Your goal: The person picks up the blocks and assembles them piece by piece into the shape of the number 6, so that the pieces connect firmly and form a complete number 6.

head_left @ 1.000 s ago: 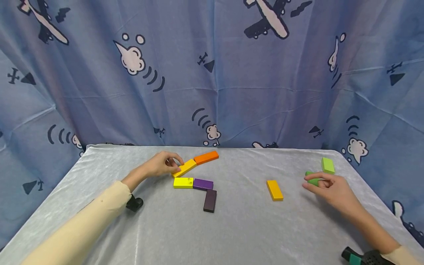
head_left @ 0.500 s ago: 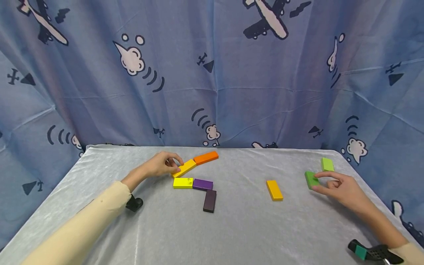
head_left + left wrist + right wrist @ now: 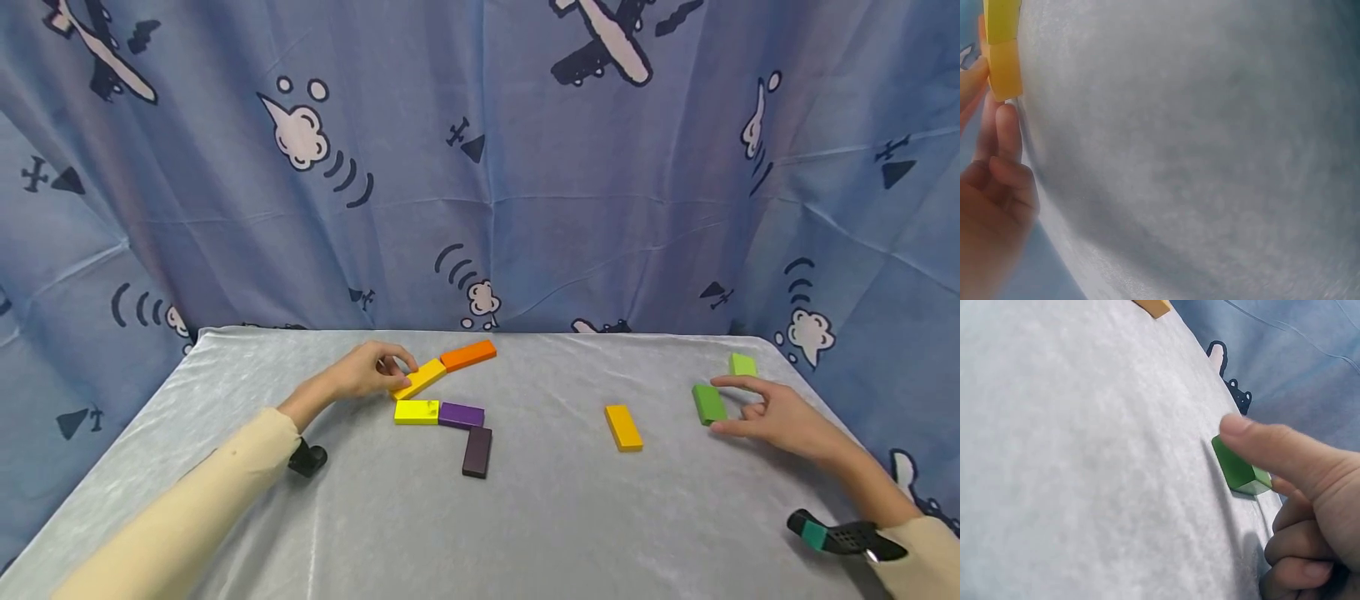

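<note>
In the head view, my left hand (image 3: 367, 371) pinches the near end of a yellow-orange block (image 3: 423, 379) on the cloth; its thumb and fingers also show beside the block in the left wrist view. An orange block (image 3: 468, 355) meets the far end. Just in front lie a bright yellow block (image 3: 416, 412), a purple block (image 3: 461, 415) and a dark brown block (image 3: 477, 452). My right hand (image 3: 783, 421) has its thumb and index finger spread near a green block (image 3: 708, 404), which lies on the cloth. A light green block (image 3: 742, 365) sits behind, partly covered by that hand.
Another yellow-orange block (image 3: 624, 428) lies alone right of centre on the grey cloth-covered table (image 3: 555, 517). Behind the table hangs a blue curtain (image 3: 420, 167) with printed airplanes. Dark straps with devices sit on both wrists.
My right hand has drawn back slightly to the right, and its thumb and index finger have spread apart. The green block shows fully now. My left hand has stayed in place.
</note>
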`<state>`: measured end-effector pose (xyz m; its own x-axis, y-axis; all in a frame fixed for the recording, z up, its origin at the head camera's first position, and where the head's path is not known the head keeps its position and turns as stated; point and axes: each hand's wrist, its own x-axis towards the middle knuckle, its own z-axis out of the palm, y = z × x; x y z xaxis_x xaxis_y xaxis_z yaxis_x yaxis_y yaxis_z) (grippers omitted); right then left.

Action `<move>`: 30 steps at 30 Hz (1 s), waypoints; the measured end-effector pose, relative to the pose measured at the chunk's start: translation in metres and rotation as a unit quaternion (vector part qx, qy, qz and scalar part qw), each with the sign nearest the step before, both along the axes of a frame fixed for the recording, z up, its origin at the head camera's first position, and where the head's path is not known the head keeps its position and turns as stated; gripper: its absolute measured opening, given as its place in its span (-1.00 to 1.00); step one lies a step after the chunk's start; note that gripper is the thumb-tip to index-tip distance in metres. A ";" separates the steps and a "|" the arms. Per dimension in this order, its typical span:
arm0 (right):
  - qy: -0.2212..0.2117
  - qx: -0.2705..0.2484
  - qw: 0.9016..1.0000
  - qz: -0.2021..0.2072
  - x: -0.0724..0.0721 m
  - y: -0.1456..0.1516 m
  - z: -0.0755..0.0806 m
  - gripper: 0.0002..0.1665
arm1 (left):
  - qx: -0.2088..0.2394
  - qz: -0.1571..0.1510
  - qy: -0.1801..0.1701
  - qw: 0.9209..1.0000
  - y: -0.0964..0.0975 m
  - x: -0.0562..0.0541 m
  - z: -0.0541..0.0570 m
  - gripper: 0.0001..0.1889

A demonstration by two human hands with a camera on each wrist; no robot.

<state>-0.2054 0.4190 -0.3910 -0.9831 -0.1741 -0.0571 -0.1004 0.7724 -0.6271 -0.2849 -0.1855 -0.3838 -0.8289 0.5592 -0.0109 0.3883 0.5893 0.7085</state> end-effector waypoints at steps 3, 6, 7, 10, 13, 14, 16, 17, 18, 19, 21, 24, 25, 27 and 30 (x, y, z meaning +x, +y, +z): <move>-0.001 0.000 1.000 0.003 -0.002 -0.001 0.001 -0.11 | 0.000 0.002 -0.003 1.000 0.001 -0.001 0.001 -0.78; 0.002 0.001 1.000 -0.001 -0.003 -0.002 0.002 -0.13 | -0.002 0.004 -0.004 1.000 0.001 -0.001 0.002 -0.79; 0.005 0.001 1.000 -0.004 -0.003 -0.002 0.001 -0.14 | -0.004 0.005 -0.004 1.000 0.001 -0.001 0.002 -0.78; 0.008 0.001 1.000 -0.014 -0.003 -0.002 0.000 -0.13 | -0.008 0.005 -0.005 1.000 0.002 0.000 0.003 -0.78; 0.015 -0.002 0.999 -0.029 -0.002 -0.002 -0.001 -0.11 | -0.008 0.005 -0.007 1.000 0.003 0.000 0.003 -0.78; 0.017 -0.003 0.999 -0.033 -0.001 -0.001 -0.002 -0.11 | -0.007 0.005 -0.007 1.000 0.003 0.000 0.003 -0.78; 0.026 -0.004 0.999 -0.042 0.000 -0.001 -0.003 -0.10 | -0.006 0.003 -0.007 1.000 0.004 0.000 0.004 -0.78; 0.030 -0.005 0.999 -0.045 0.001 -0.001 -0.003 -0.10 | -0.004 0.002 -0.007 1.000 0.004 0.000 0.003 -0.78; 0.033 -0.007 0.998 -0.047 0.001 -0.001 -0.003 -0.10 | -0.004 0.001 -0.006 1.000 0.004 0.000 0.003 -0.78; 0.036 -0.009 0.998 -0.048 0.002 -0.001 -0.003 -0.11 | -0.003 0.000 -0.005 1.000 0.004 -0.001 0.003 -0.78; 0.038 -0.012 0.998 -0.051 0.003 -0.003 -0.002 -0.12 | -0.001 -0.002 -0.004 1.000 0.004 -0.001 0.003 -0.78; 0.037 -0.017 0.998 -0.046 0.006 -0.007 0.001 -0.15 | 0.002 -0.005 -0.003 1.000 0.002 -0.001 0.002 -0.78; 0.035 -0.019 0.998 -0.044 0.007 -0.010 0.003 -0.15 | 0.002 -0.005 -0.004 1.000 0.002 -0.001 0.001 -0.78; 0.031 -0.026 0.998 -0.039 0.008 -0.015 0.006 -0.16 | 0.002 -0.005 -0.003 1.000 0.001 0.000 0.001 -0.78; 0.030 -0.042 0.998 -0.024 0.010 -0.023 0.009 -0.19 | -0.002 -0.002 -0.004 1.000 0.000 0.002 0.002 -0.78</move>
<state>-0.1954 0.3958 -0.3817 -0.9917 -0.1280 0.0150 -0.1036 0.7226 -0.6835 -0.2830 -0.1853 -0.3820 -0.8264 0.5628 -0.0193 0.3854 0.5902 0.7093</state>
